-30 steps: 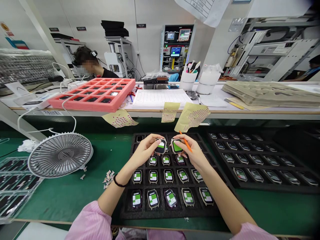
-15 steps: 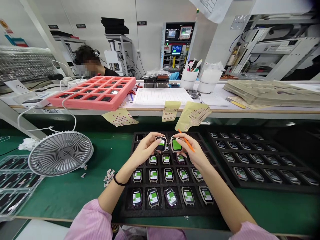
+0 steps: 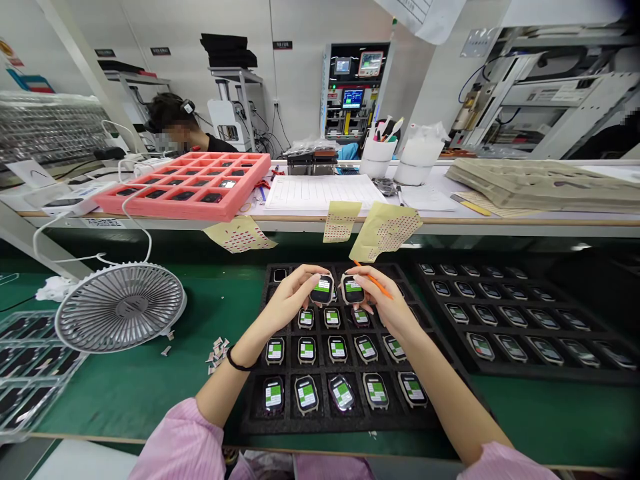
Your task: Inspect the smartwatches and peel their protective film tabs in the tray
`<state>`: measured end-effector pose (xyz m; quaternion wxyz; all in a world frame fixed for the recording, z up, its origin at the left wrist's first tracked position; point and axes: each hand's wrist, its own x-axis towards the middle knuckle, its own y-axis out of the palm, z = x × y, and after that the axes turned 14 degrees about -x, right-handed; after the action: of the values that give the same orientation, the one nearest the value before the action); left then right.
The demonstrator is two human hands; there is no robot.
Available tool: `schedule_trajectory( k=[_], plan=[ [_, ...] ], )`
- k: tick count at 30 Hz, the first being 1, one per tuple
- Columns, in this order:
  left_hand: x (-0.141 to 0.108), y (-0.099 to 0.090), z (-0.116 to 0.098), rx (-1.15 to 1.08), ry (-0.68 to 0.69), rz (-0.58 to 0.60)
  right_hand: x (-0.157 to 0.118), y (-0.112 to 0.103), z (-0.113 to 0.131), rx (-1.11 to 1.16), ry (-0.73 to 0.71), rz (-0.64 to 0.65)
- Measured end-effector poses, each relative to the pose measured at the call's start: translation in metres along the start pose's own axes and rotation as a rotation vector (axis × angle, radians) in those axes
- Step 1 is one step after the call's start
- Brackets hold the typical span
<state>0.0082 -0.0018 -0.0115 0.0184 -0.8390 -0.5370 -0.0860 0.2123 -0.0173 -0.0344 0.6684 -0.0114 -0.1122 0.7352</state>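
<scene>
My left hand [image 3: 297, 291] is closed around a smartwatch [image 3: 321, 288] with a green and white pattern on its lit screen. Beside it, my right hand [image 3: 384, 298] grips a second smartwatch [image 3: 353, 289] showing a similar pattern. A thin orange stick [image 3: 375, 280] is also tucked in the right hand, crossing its fingers at a slant. Both watches are held up over a black foam tray [image 3: 320, 425]. Rows of watches with lit green and white screens lie in its compartments, and my hands hide part of its far rows.
To the right lies another black tray [image 3: 493, 369] of watches with mostly dark screens. A grey fan [image 3: 121, 307] and small white scraps [image 3: 217, 353] are on the left. On the shelf stand a pink foam tray [image 3: 220, 210] and a pen cup [image 3: 377, 157]. A co-worker sits behind.
The right-hand watch's screen has gone from nearly all green to a green and white pattern on black. The left watch's screen shows more green. Both hands stay nearly in place.
</scene>
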Motion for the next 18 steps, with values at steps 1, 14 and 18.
schedule_trajectory(
  k=[1,14,18],
  plan=[
    [0.0003,-0.0004,0.0004,0.007,0.000,-0.011,-0.0002,-0.0001,-0.0002,0.003,0.000,0.002],
    [-0.0001,0.0014,-0.0011,-0.024,0.009,-0.007,0.0005,-0.0008,-0.0029,0.014,-0.007,0.013],
    [0.0021,-0.0013,0.0034,-0.002,0.009,-0.026,0.0004,-0.0008,-0.0036,0.013,-0.012,0.014]
  ],
)
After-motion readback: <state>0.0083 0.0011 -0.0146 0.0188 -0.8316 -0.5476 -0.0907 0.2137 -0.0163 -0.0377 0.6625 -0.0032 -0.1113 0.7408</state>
